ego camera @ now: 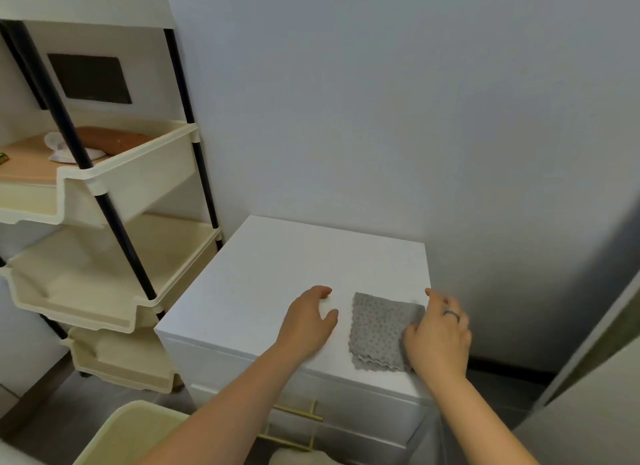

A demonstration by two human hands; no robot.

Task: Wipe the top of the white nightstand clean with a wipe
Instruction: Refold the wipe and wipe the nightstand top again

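The white nightstand (277,270) stands against the wall, its top seen from above. A folded grey wipe (379,329) with a dotted texture lies flat near the top's front right corner. My right hand (438,333) is at the wipe's right edge, fingers loosely bent and touching the cloth, a ring on one finger. My left hand (308,321) rests on the bare top just left of the wipe, fingers relaxed, holding nothing.
A cream tiered shelf rack (114,187) with black poles stands close on the left, almost touching the nightstand. Gold drawer handles (301,412) show on the nightstand's front. A cream bin rim (121,433) is at the bottom left. A pale panel (588,378) rises on the right.
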